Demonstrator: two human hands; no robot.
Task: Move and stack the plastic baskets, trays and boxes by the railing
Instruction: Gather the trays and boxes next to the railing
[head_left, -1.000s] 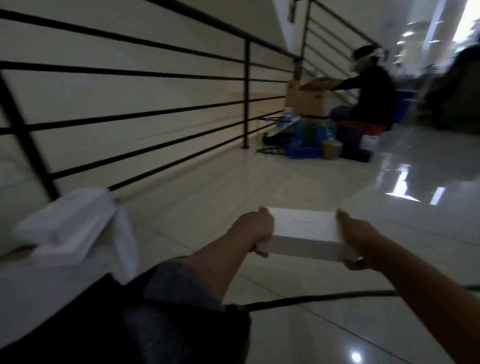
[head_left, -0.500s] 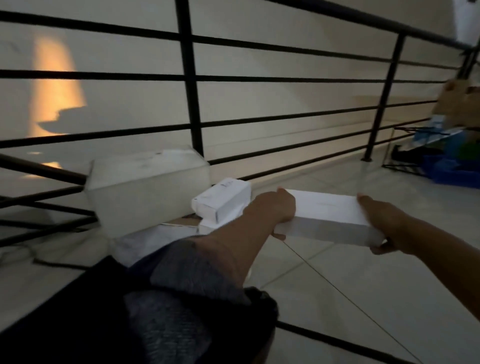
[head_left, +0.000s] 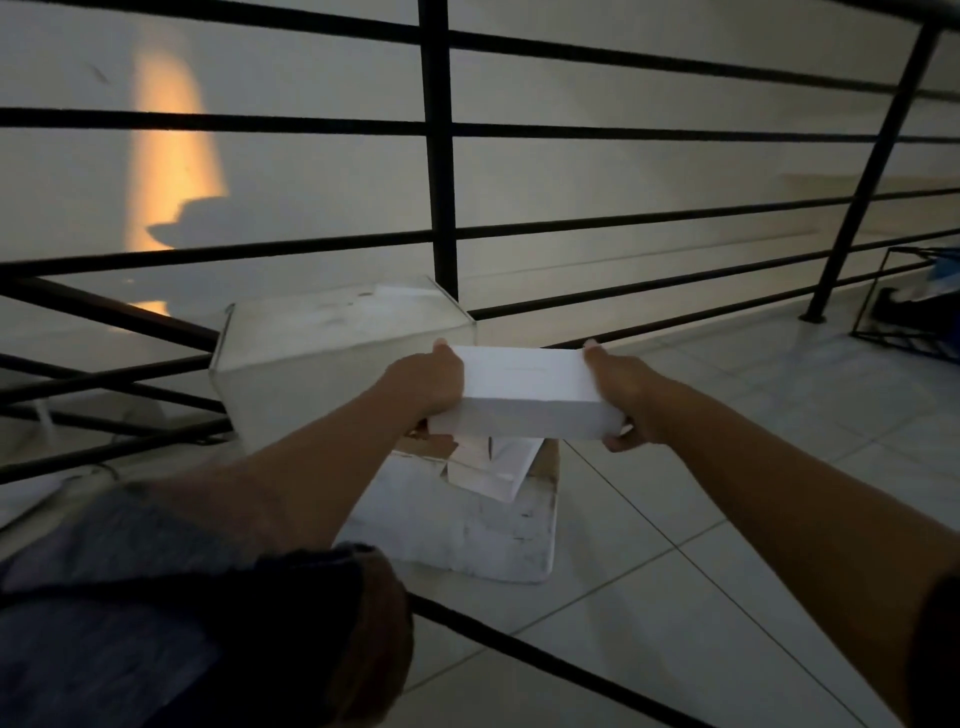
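I hold a flat white box (head_left: 524, 395) in the air with both hands. My left hand (head_left: 428, 382) grips its left end and my right hand (head_left: 618, 395) grips its right end. The box hangs just above a pile by the black railing (head_left: 439, 156). Under it lies a smaller white box (head_left: 491, 467) on a large white slab-like box (head_left: 467, 525) on the floor. A clear plastic container (head_left: 332, 358) stands at the left of the pile, against the railing.
The floor is pale glossy tile (head_left: 727, 519). A dark cable (head_left: 545, 660) runs across it near me. At the far right stands a black wire rack (head_left: 909, 306) with blue items. My dark sleeve fills the lower left.
My view has swung left from the far person toward the railing pile. The white box, held in both hands, has moved over the pile beside the clear container.
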